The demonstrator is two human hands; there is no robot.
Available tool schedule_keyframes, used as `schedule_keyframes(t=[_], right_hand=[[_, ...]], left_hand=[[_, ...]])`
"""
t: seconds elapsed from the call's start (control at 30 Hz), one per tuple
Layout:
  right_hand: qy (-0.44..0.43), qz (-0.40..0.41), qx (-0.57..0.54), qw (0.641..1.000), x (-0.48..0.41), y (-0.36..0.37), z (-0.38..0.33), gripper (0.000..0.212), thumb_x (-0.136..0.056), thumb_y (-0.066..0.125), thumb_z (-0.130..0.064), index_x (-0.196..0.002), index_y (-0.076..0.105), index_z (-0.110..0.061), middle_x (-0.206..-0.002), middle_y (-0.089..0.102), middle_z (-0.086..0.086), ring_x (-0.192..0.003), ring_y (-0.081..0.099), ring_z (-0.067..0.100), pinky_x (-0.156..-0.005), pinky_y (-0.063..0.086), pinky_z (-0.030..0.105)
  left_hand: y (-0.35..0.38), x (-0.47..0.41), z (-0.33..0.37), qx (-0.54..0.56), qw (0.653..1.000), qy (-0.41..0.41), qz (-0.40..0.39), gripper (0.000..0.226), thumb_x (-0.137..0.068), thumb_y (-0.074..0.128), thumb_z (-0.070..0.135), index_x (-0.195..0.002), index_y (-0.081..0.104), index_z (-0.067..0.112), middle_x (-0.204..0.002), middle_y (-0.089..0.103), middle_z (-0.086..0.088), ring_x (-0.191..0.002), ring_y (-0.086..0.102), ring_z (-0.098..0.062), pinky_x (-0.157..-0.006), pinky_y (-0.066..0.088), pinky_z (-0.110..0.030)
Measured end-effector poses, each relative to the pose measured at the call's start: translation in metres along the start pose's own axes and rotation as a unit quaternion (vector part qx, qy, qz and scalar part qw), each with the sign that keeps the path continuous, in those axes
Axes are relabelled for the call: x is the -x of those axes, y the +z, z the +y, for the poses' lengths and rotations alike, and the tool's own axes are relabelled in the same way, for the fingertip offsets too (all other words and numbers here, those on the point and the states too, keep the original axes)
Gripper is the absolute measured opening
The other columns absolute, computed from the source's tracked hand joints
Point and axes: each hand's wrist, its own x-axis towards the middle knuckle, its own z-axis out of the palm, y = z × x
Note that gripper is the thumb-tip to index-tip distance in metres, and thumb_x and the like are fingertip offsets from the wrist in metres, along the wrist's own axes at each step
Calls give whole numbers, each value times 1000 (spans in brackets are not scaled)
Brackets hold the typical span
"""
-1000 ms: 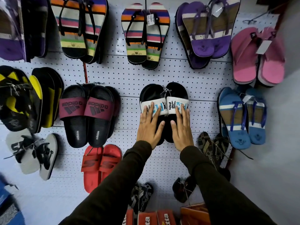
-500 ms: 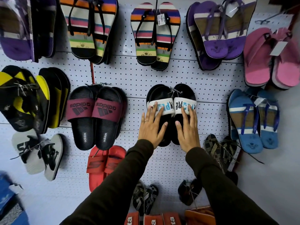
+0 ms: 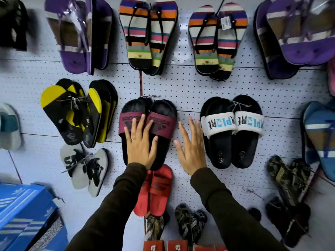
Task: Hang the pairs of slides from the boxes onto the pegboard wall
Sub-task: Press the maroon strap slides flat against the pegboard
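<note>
Now the left hand (image 3: pixel 140 145) lies flat, fingers spread, on the maroon-strap slides (image 3: pixel 148 131); the right hand (image 3: pixel 193 150), open and empty, has left the white-strap slides (image 3: pixel 233 131), which hang alone at three o'clock on the pegboard (image 3: pixel 190 91). Probably that pair is done. Their hook is hidden; boxes (image 3: pixel 27 214) at seven o'clock are blurred.

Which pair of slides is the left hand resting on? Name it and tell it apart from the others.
The left hand lies on the black slides with maroon straps. The black pair with white straps hangs apart, beyond the right hand, and the red pair hangs below.
</note>
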Motion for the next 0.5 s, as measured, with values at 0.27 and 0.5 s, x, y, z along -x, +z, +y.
schedule_keyframes(t=[0.27,0.5], right_hand=[[-59,-49,20,997,-13,51,-47,58,-102,34,-44,-157,22,-27,-169,8,2,-158,-5,26,-127,16,49],[-7,-91,44,995,-22,64,-35,65,-100,32,-51,-158,9,-31,-170,-3,0,-157,-10,24,-127,20,45]], left_hand=[[6,3,-70,72,996,16,-51,60,-96,35,40,-152,21,22,-163,12,-1,-152,0,-22,-123,13,-48],[24,-13,-84,73,988,55,-126,65,-95,35,45,-154,12,27,-164,1,1,-152,-5,-25,-125,12,-44]])
